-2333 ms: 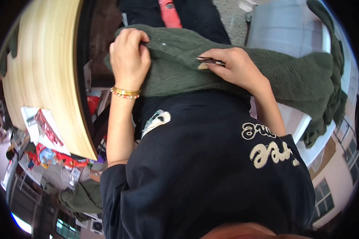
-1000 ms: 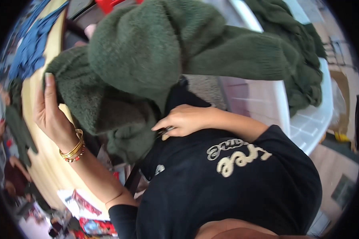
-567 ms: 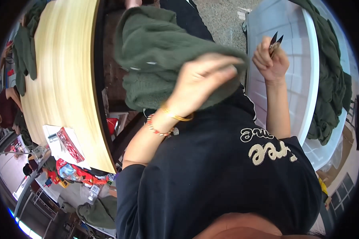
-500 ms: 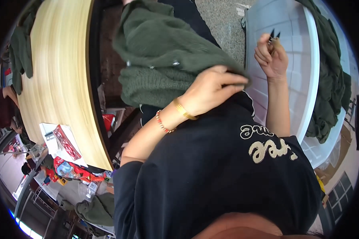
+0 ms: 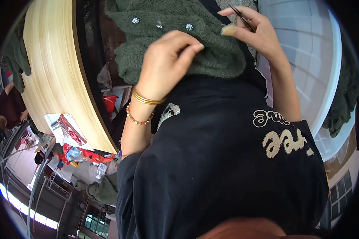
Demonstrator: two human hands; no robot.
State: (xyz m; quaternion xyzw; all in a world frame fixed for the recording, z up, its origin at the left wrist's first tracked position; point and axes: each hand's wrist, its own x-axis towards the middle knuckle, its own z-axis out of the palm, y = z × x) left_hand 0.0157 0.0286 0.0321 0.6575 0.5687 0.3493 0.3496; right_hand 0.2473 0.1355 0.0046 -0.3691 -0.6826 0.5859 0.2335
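- Green knit garment (image 5: 221, 63) laid across lap (image 5: 250, 76), shiny buttons (image 5: 189, 27) exposed.
- Left hand (image 5: 166, 61) placed over it, fingertips close together; whether fabric is pinched can't be told.
- Dark snips (image 5: 243, 19) gripped in right hand (image 5: 262, 35), apart from left.

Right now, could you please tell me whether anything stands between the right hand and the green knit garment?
Nothing visible stands between the right hand, which holds dark snips, and the green knit garment.
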